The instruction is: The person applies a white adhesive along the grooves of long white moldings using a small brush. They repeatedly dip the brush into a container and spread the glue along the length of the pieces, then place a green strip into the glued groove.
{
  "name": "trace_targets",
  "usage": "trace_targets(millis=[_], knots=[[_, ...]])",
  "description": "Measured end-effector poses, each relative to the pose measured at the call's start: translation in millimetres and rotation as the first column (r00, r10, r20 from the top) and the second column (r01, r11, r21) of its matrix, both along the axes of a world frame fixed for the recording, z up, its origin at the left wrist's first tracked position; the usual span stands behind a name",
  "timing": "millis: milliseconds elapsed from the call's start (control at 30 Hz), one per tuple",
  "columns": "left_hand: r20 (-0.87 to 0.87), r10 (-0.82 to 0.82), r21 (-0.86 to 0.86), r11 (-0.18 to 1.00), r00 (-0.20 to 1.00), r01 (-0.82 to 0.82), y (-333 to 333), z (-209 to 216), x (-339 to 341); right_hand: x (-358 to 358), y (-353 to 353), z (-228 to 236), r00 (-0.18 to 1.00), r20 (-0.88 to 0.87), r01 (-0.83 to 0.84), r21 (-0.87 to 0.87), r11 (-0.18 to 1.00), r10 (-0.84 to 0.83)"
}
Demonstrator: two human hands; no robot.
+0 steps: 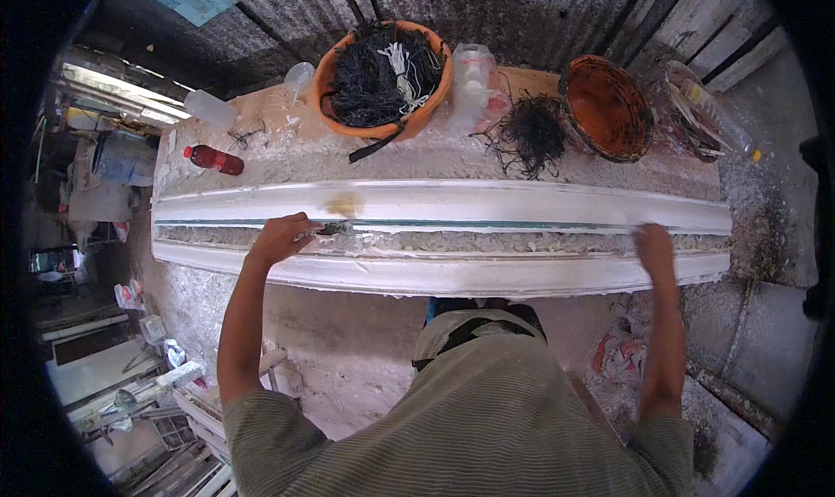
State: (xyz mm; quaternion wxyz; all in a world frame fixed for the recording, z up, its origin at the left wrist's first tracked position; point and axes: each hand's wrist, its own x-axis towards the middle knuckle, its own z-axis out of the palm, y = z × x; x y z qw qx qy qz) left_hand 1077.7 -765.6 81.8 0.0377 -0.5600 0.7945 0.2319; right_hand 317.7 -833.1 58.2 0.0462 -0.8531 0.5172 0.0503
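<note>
Two long white plaster mouldings lie side by side across the bench in front of me. The far moulding (487, 203) has a green strip along its near edge, and the near moulding (435, 275) runs parallel to it. Between them is a rough, crumb-strewn gap. My left hand (283, 239) is closed over that gap, left of the middle, its fingertips at a small dark and clear object (332, 228) whose kind I cannot make out. Near the mouldings' right end is my right hand (654, 246), smeared by motion; its fingers and anything in them are unclear.
Behind the mouldings stand an orange basin (323, 84) of black fibre and white string, a red bottle (214, 160), a clear plastic bottle (473, 75), a black fibre tangle (532, 132) and a tilted orange bowl (609, 106). A plastic bag (622, 353) lies below, right.
</note>
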Motion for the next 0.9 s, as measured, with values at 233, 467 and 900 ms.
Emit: trace_targets(millis=[233, 467, 900], knots=[[-0.098, -0.147, 0.037, 0.988, 0.984, 0.151, -36, -25, -51, -127, 108, 79, 0.275, 0.441, 0.745, 0.464, 0.479, -0.854], [-0.335, -0.259, 0.033, 0.958, 0.906, 0.286, -62, -49, -211, -53, 117, 44, 0.281, 0.706, 0.723, 0.290, 0.627, -0.650], [-0.133, -0.614, -0.050, 0.788, 0.778, 0.613, -151, -66, -584, -113, 91, 53, 0.042, 0.733, 0.770, 0.410, 0.490, -0.679]])
